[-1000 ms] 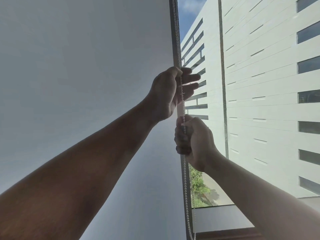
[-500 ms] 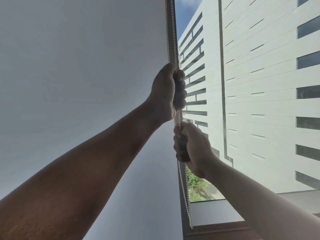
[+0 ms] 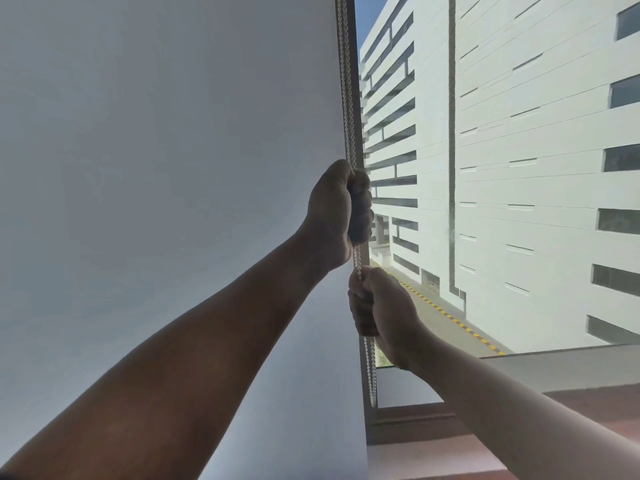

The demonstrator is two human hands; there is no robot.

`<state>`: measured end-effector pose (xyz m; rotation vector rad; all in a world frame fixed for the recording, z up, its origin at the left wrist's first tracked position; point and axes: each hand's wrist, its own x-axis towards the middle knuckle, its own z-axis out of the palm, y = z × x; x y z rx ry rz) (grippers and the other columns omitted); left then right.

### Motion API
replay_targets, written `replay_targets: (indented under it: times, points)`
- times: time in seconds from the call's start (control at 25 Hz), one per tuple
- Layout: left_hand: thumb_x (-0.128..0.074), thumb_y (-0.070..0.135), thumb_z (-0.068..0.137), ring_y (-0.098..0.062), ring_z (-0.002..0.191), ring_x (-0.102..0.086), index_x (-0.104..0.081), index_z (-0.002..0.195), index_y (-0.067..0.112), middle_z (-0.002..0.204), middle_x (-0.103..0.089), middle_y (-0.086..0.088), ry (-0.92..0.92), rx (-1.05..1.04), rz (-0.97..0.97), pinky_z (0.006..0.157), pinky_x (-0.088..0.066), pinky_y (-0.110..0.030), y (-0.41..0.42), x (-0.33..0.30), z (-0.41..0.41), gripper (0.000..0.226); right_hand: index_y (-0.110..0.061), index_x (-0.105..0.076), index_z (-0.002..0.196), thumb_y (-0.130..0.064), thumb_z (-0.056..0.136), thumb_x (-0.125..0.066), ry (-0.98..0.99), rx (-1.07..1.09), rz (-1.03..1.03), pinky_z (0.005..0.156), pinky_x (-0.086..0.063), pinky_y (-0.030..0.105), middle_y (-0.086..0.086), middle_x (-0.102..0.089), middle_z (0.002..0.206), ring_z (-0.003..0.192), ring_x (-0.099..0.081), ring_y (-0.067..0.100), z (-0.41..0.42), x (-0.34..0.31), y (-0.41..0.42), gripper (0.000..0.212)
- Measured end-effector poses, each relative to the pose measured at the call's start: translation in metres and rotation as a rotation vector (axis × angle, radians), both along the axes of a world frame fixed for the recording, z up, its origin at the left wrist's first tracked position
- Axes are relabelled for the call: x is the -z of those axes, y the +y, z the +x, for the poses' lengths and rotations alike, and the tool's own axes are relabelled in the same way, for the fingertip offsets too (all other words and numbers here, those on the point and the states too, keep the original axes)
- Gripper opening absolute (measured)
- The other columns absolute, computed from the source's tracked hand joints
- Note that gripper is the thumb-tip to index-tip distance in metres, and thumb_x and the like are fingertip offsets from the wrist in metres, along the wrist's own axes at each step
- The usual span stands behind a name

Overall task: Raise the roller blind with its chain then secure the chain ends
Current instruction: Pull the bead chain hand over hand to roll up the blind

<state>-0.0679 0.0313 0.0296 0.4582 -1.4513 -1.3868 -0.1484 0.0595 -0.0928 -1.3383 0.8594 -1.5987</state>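
Observation:
A pale grey roller blind (image 3: 166,168) fills the left half of the view, hanging down past the frame's bottom. Its white bead chain (image 3: 346,98) runs along the blind's right edge, in two strands. My left hand (image 3: 341,209) is closed in a fist around the chain, at mid height. Just below it, my right hand (image 3: 381,306) also grips the chain. The chain's loop hangs free under my right hand and ends near the sill at the chain's bottom (image 3: 372,400).
A dark window frame post (image 3: 367,427) stands behind the chain. To the right is bare glass with a white building (image 3: 519,150) outside. A reddish-brown sill (image 3: 433,452) runs along the lower right.
My left hand, open-fingered a second ago, has closed on the chain. Both hands have come down lower in the view, and more of the street and sill shows.

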Motion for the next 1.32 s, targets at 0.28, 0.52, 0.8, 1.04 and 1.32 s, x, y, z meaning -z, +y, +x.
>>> replay_targets:
  times: [0.28,0.52,0.8,1.04,1.32]
  points:
    - [-0.027,0.019,0.094,-0.012,0.036,-0.015,-0.027,0.06,0.023,0.047,-0.022,0.005,-0.007,0.051,-0.048,0.038,-0.024,-0.013,0.0,0.02,0.016,0.034,-0.013,-0.071,0.091,-0.019,0.092,-0.044,0.153,0.267,-0.04,0.092,-0.049,0.046,0.008,-0.076,0.101,0.1,-0.067,0.029,-0.024,-0.053,0.009,0.027]
    - [-0.03,0.019,0.091,-0.014,0.043,-0.009,-0.018,0.063,0.026,0.05,-0.019,0.006,-0.089,0.053,-0.085,0.042,-0.015,-0.016,0.01,0.017,0.018,0.031,-0.001,-0.068,0.11,-0.001,0.088,-0.034,-0.052,0.005,-0.171,0.075,-0.055,0.036,0.018,-0.079,0.095,0.084,-0.075,0.029,-0.002,-0.194,0.017,0.04]
    - [-0.03,0.019,0.087,-0.018,0.05,-0.006,-0.016,0.069,0.023,0.052,-0.018,0.005,-0.106,0.062,-0.128,0.048,-0.007,-0.027,0.015,0.017,0.023,0.024,-0.017,-0.054,0.07,-0.002,0.083,-0.029,-0.128,0.028,-0.139,0.044,-0.019,0.021,-0.002,-0.036,0.05,0.042,-0.019,0.014,0.021,-0.206,0.02,0.032]
    - [-0.033,0.027,0.09,-0.013,0.04,-0.021,-0.032,0.054,0.024,0.047,-0.029,0.004,-0.216,0.109,-0.176,0.042,-0.022,-0.019,0.003,0.047,0.028,0.036,-0.025,-0.04,0.057,-0.005,0.075,-0.03,-0.091,0.11,-0.058,0.047,-0.009,0.024,-0.006,-0.018,0.048,0.045,-0.007,0.016,0.022,-0.176,0.015,0.028]
    - [-0.037,0.019,0.097,-0.024,0.101,-0.073,-0.07,0.108,0.003,0.106,-0.079,-0.008,-0.64,-0.016,-0.229,0.098,-0.053,-0.043,-0.016,0.024,0.058,0.038,-0.023,-0.043,0.059,-0.008,0.074,-0.038,-0.076,0.092,-0.048,0.04,-0.018,0.02,-0.007,-0.022,0.047,0.039,-0.014,0.013,0.014,-0.135,0.008,0.023]
